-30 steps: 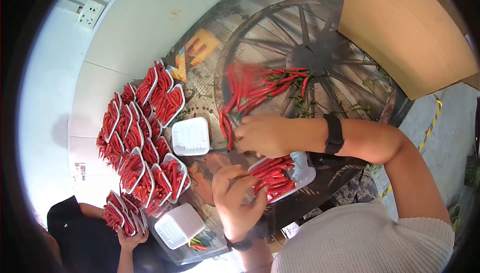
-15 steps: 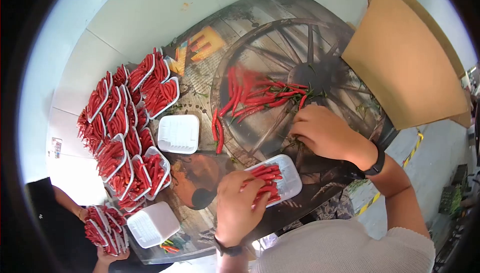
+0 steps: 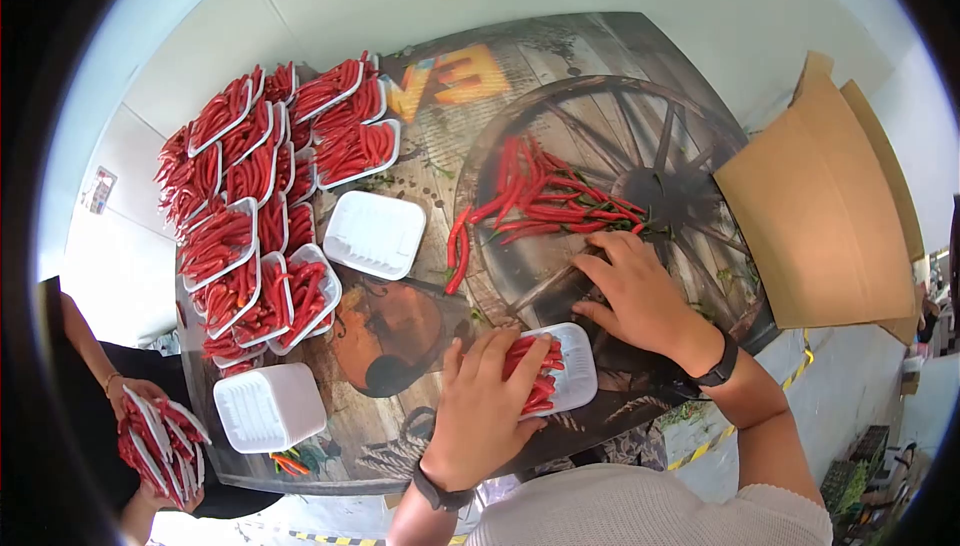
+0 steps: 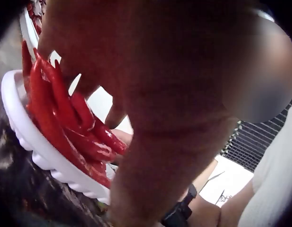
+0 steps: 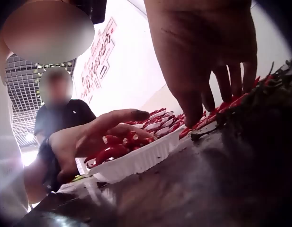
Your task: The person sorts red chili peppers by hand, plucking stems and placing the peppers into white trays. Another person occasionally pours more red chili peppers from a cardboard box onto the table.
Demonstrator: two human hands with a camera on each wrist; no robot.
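Note:
My left hand (image 3: 485,401) rests along the left side of a white tray (image 3: 580,371), its fairly straight fingers over the red peppers (image 3: 540,391) inside. In the left wrist view, peppers (image 4: 56,125) lie lengthwise in the tray (image 4: 13,104), partly hidden by the hand. Up and right of the tray, my right hand (image 3: 640,306) hovers with fingers spread, holding nothing visible. Its fingertips are just below the stem ends of a loose pepper pile (image 3: 560,201). The right wrist view shows the right hand (image 5: 207,52) reaching down near loose peppers (image 5: 226,106).
Filled trays (image 3: 235,236) are stacked at the left. An unfilled tray (image 3: 375,236) lies beside them, with a stack of white trays (image 3: 270,406) nearer the front. A cardboard box (image 3: 820,206) stands right. Another person holds filled trays (image 3: 160,446) at lower left.
My right hand has moved from beside the filling tray to the pile's stem ends, and its fingers have spread. My left hand has settled onto the tray's peppers. The head view has shifted.

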